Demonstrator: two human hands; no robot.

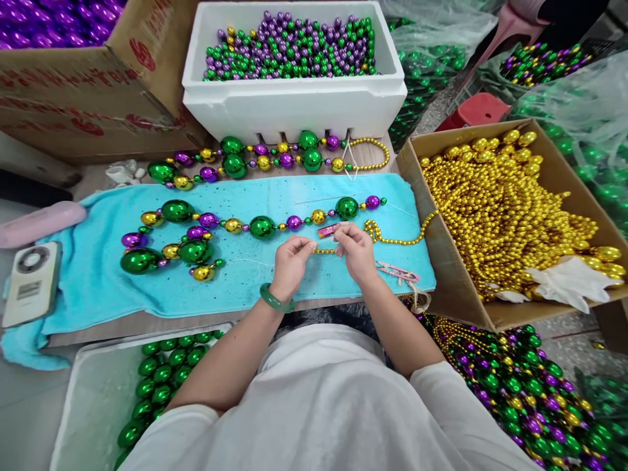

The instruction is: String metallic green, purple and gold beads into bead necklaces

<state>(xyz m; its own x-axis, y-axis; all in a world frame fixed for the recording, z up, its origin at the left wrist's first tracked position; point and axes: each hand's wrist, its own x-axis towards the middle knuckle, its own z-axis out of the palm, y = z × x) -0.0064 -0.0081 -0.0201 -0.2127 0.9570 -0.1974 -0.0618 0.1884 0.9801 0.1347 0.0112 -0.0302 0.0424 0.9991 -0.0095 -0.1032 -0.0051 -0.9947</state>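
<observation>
My left hand [291, 260] and my right hand [356, 250] meet over a turquoise towel [255, 275], both pinching a thin strand of small gold beads [392, 237] that trails right toward a cardboard box of gold bead strands [510, 209]. A green bangle [275, 299] sits on my left wrist. Just beyond my fingers lies a string of large green, gold and purple balls [235, 226], curling at its left end. A small pink lighter [328, 229] rests by my right hand's fingertips.
A second big-bead string [265, 157] lies behind the towel. A white foam box [294, 98] holds mixed beads. Pink snips [398, 273] lie at my right. A tray of green balls [161, 379] sits near left, bead heaps [520, 392] near right, a white device [30, 281] at left.
</observation>
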